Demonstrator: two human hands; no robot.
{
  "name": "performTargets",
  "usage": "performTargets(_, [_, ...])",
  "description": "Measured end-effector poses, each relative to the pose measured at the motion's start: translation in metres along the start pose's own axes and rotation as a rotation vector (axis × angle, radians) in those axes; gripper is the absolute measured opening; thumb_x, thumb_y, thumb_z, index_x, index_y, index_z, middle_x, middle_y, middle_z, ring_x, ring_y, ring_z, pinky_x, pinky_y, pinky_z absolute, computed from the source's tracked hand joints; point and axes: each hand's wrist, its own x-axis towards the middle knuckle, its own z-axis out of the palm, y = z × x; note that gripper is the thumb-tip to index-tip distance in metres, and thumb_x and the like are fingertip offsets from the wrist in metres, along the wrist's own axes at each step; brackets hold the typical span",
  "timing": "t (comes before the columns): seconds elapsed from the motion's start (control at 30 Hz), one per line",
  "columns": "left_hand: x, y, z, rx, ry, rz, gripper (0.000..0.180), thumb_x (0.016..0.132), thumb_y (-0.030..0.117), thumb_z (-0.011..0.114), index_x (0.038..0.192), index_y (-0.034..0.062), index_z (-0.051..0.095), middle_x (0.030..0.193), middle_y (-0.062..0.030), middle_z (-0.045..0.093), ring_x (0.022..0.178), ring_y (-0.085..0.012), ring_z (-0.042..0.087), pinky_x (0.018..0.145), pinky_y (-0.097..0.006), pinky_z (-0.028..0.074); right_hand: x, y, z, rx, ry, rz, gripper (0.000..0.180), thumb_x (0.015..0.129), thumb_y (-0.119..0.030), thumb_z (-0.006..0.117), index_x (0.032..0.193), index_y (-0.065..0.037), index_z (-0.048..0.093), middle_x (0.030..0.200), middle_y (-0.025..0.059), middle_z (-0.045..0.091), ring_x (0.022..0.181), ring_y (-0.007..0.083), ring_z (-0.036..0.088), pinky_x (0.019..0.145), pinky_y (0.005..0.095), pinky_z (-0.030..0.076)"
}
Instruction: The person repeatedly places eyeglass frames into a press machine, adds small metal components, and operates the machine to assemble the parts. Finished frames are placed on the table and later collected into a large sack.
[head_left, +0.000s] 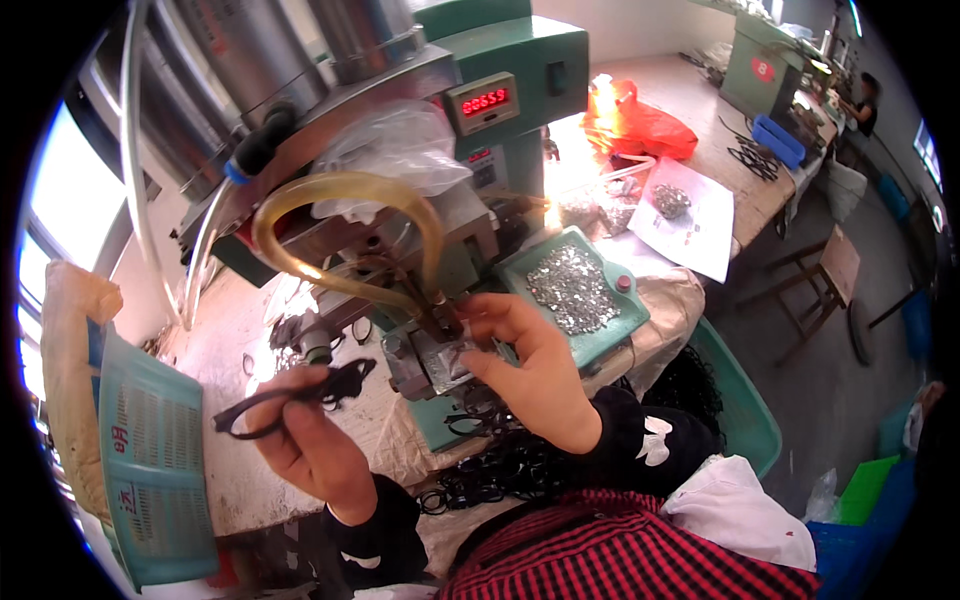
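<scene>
My left hand (318,455) is closed on a black eyeglass frame (262,412), held in the air left of a green press machine (525,85). My right hand (530,375) reaches to the small metal block (443,362) under the machine's head, its thumb and fingers drawn together there. Whatever is between those fingers is hidden or too small to name. Just right of the hand a green tray (625,322) holds a heap of small shiny metal parts (572,290). More black eyeglass frames (495,462) lie piled below the block, against my lap.
A yellowish hose (345,185) loops over the work spot. On the left stands a teal plastic basket (155,460). At right are a green bin (755,430) of black frames, a white sheet (700,235) and a red plastic bag (645,125). A wooden stool (835,265) stands farther off.
</scene>
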Motion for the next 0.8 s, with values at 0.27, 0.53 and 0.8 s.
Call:
performTargets(0.27, [-0.104, -0.160, -0.214, 0.613, -0.026, -0.063, 0.032, 0.099, 0.011, 0.061, 0.127, -0.0034, 0.060, 0.120, -0.0164, 0.065, 0.101, -0.0275, 0.066, 0.087, -0.036, 0.052, -0.023, 0.037, -0.101, -0.347, 0.152, -0.154, 0.028, 0.092, -0.007, 0.067, 0.120, -0.003, 0.066, 0.106, 0.0089, 0.072, 0.098, 0.0172, 0.067, 0.088, 0.0317, 0.053])
performTargets(0.53, [-0.161, -0.291, -0.384, 0.910, -0.488, 0.269, 0.034, 0.091, 0.008, 0.071, 0.123, -0.0024, 0.066, 0.120, -0.0178, 0.068, 0.099, -0.0298, 0.069, 0.080, -0.034, 0.056, -0.133, 0.086, -0.215, -0.432, 0.459, 0.187, 0.020, 0.095, -0.010, 0.065, 0.113, -0.001, 0.070, 0.103, 0.0037, 0.073, 0.093, 0.0095, 0.065, 0.082, 0.0269, 0.052])
performTargets(0.8, [-0.083, -0.279, -0.247, 1.229, -1.133, 0.008, 0.029, 0.094, 0.019, 0.055, 0.116, 0.0189, 0.074, 0.103, -0.0114, 0.075, 0.091, -0.0329, 0.072, 0.082, -0.044, 0.058, -0.137, 0.124, -0.211, -0.433, 0.468, 0.185, 0.020, 0.088, -0.017, 0.063, 0.105, -0.007, 0.070, 0.096, 0.0086, 0.074, 0.089, 0.0236, 0.070, 0.080, 0.0358, 0.053])
